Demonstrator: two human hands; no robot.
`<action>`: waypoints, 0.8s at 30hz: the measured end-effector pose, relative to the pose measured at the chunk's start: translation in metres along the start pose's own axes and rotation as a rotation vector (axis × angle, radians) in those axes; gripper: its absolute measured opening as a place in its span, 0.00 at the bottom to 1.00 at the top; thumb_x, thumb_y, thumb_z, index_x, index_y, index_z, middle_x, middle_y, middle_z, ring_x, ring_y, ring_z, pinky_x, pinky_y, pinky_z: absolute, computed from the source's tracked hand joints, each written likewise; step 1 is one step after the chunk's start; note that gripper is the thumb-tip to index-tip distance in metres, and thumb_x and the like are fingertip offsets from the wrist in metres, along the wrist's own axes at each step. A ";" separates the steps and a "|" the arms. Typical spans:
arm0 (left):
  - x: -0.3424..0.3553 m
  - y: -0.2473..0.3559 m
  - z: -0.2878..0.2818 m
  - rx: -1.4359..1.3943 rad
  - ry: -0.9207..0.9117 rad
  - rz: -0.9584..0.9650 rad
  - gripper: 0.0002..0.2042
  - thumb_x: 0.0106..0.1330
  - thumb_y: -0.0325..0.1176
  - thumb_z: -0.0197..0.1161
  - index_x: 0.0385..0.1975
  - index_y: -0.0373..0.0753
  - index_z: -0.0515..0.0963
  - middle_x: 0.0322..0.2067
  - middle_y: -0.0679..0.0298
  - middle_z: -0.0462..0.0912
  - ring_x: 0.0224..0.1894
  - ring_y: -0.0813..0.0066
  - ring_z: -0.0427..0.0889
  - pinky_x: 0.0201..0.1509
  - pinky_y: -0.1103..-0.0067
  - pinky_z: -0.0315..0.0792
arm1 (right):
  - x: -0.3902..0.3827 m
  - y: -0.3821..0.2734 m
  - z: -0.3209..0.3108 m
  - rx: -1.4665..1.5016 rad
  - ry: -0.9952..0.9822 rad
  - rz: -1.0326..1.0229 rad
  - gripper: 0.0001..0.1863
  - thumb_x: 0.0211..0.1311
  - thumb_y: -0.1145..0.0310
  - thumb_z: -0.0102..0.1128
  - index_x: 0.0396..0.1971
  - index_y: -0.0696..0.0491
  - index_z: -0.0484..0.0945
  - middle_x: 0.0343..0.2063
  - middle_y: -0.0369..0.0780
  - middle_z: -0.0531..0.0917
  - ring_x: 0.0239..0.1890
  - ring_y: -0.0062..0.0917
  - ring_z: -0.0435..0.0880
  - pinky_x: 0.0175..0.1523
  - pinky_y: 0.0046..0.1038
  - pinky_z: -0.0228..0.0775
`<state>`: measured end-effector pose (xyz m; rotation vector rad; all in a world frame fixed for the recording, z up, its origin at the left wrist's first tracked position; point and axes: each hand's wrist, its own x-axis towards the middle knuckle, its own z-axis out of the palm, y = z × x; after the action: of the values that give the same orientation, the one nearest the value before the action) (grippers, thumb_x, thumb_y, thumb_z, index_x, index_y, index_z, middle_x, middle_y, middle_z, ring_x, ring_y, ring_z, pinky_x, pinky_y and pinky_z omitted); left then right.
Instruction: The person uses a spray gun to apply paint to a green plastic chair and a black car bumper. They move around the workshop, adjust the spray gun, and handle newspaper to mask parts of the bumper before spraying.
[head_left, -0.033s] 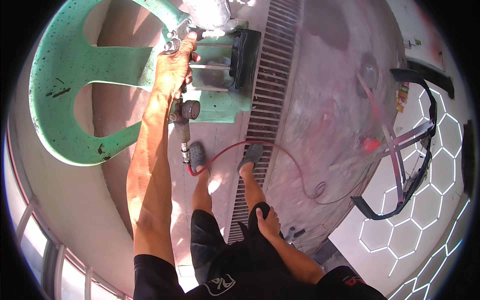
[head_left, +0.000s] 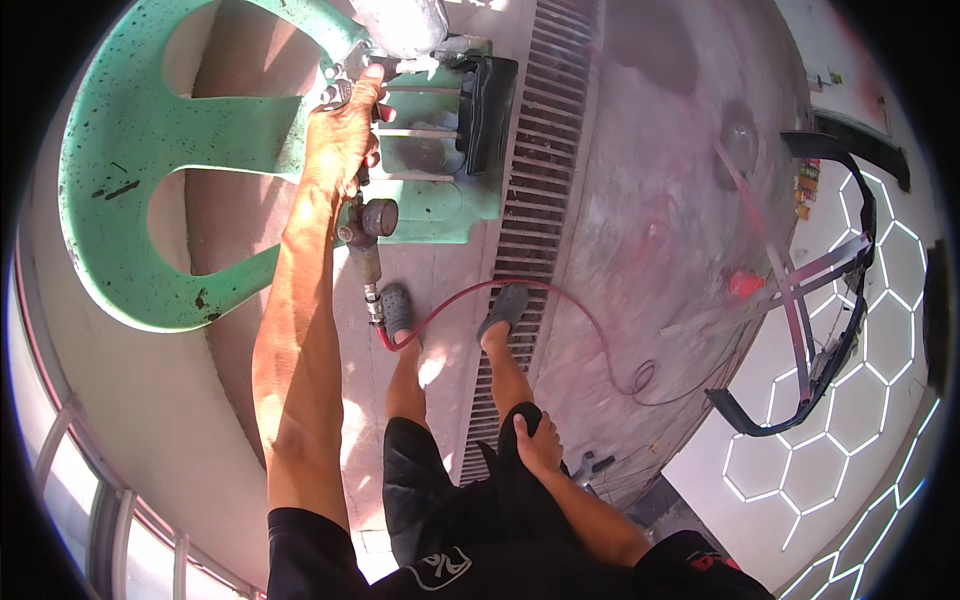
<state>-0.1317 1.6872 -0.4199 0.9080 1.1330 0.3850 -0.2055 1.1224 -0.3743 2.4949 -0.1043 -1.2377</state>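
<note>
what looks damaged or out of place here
The green plastic chair looks worn: dark scuffs and specks break its plain green on the left. The floor is blotched pink and grey, possibly from paint.

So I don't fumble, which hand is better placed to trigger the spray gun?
Probably your left hand: it grips the spray gun, while your right hand rests on your black shorts.

Open room above floor (head_left: 650, 215) between grate (head_left: 541, 150) and crossed stand (head_left: 786, 290); red hose (head_left: 560, 294) from spray gun (head_left: 405, 24) crosses.
</note>
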 end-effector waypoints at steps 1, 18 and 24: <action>-0.001 -0.002 0.004 0.034 0.030 0.005 0.24 0.72 0.57 0.68 0.42 0.38 0.82 0.28 0.65 0.84 0.14 0.85 0.65 0.15 0.81 0.63 | 0.001 0.003 0.001 0.019 -0.003 0.002 0.49 0.71 0.29 0.47 0.74 0.58 0.61 0.67 0.58 0.72 0.68 0.57 0.73 0.70 0.57 0.63; -0.114 -0.129 0.060 0.499 0.176 0.410 0.16 0.74 0.39 0.68 0.53 0.36 0.80 0.34 0.55 0.86 0.35 0.65 0.83 0.43 0.70 0.77 | 0.015 0.029 0.004 0.113 -0.067 -0.007 0.51 0.71 0.28 0.46 0.76 0.58 0.59 0.70 0.57 0.69 0.71 0.56 0.70 0.73 0.56 0.60; -0.138 -0.151 0.044 0.554 0.120 0.195 0.17 0.72 0.39 0.70 0.55 0.38 0.80 0.38 0.49 0.88 0.42 0.48 0.88 0.47 0.64 0.79 | 0.024 0.039 -0.002 0.103 -0.064 -0.020 0.50 0.72 0.29 0.45 0.75 0.57 0.59 0.70 0.58 0.69 0.70 0.56 0.70 0.72 0.57 0.61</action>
<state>-0.1748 1.4841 -0.4487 1.5049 1.2910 0.2888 -0.1860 1.0808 -0.3779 2.5493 -0.1634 -1.3532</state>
